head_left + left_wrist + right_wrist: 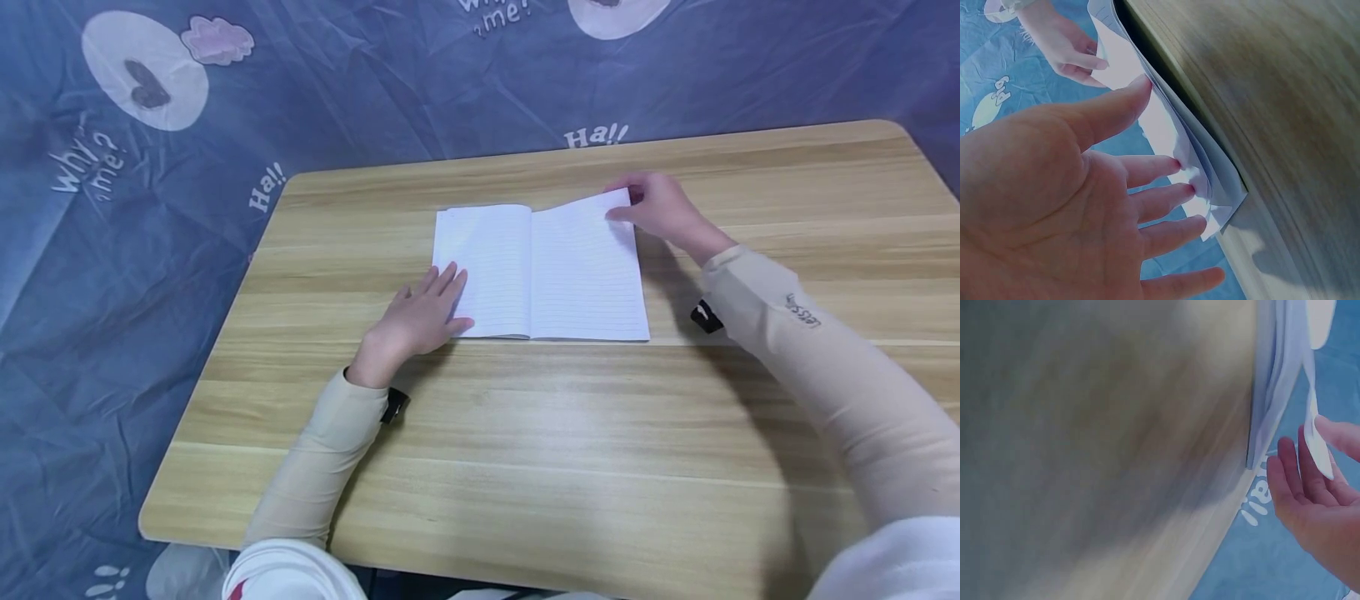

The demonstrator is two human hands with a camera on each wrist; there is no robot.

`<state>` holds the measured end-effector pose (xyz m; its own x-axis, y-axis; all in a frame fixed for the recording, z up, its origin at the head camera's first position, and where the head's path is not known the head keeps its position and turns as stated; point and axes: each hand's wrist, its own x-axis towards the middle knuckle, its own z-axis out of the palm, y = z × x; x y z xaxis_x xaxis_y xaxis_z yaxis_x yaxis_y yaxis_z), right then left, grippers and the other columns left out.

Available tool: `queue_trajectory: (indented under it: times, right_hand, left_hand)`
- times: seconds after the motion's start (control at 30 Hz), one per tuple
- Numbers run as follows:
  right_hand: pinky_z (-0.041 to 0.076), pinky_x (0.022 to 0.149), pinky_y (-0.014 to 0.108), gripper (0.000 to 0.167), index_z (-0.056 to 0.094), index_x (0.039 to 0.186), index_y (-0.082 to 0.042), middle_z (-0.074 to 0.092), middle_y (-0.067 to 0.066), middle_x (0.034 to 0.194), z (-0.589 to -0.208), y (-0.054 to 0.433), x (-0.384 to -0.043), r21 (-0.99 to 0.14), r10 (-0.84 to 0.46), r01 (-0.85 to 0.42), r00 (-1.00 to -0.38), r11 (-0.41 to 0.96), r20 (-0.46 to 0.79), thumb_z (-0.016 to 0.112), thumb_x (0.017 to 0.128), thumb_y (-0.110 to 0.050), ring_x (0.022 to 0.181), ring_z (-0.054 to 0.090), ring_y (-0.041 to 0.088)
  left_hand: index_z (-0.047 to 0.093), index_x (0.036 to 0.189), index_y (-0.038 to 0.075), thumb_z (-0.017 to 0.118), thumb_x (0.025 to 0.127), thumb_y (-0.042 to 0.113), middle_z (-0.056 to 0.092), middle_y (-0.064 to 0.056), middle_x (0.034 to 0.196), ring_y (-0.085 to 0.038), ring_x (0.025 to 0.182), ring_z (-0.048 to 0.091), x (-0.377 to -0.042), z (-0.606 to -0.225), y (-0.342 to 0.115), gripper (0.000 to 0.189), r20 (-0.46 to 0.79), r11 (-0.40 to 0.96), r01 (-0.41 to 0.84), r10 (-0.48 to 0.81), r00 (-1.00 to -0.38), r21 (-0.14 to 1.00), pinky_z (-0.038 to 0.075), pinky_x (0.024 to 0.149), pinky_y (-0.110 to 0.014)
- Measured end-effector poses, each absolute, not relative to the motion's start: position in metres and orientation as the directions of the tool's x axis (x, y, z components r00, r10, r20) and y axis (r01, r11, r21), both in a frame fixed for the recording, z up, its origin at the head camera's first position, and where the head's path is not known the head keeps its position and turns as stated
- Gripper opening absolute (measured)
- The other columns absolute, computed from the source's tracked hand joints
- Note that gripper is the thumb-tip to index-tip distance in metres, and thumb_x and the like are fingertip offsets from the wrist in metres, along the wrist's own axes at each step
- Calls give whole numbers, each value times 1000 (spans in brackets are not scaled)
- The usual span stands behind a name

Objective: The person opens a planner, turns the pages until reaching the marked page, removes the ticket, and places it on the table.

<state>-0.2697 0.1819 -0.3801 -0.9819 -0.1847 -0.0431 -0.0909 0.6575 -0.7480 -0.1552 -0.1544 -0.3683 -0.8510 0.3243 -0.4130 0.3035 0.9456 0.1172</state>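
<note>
An open notebook (483, 267) with lined white pages lies on the wooden table, its spine running away from me. My left hand (423, 312) rests on the lower left part of the left page, its fingers spread and straight, as the left wrist view also shows. At the far right corner, my right hand (660, 212) pinches the right page (585, 267) between thumb and fingers. That corner is raised off the pages below; in the right wrist view the lifted sheet (1317, 440) stands apart from the rest of the notebook (1275, 375).
The wooden table (525, 450) extends around the notebook on all sides. Behind it and to the left hangs a blue cloth (360, 83) with printed words and white shapes. Dark straps with small devices (705, 317) sit at both wrists.
</note>
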Motion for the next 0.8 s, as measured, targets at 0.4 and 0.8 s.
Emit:
queue_trajectory:
  times: [0.4,0.8]
  right_hand:
    - [50,74,13,49,50,133,12,64,-14,87,-382,197,-250,-928,-174,47,-978,369,-118,68,90,0,80,59,-3]
    - [50,78,12,52,48,137,11,66,-17,93,-385,203,-225,-927,-207,58,-968,371,-143,68,91,-2,84,62,-4]
  left_hand:
    - [4,159,13,42,103,47,-3,-5,164,-27,149,-3,-155,-369,-155,75,-410,944,308,329,-851,119,11,116,-58]
    - [4,159,13,41,103,47,-3,-5,164,-27,149,-3,-155,-370,-156,75,-412,945,306,325,-851,113,10,116,-58]
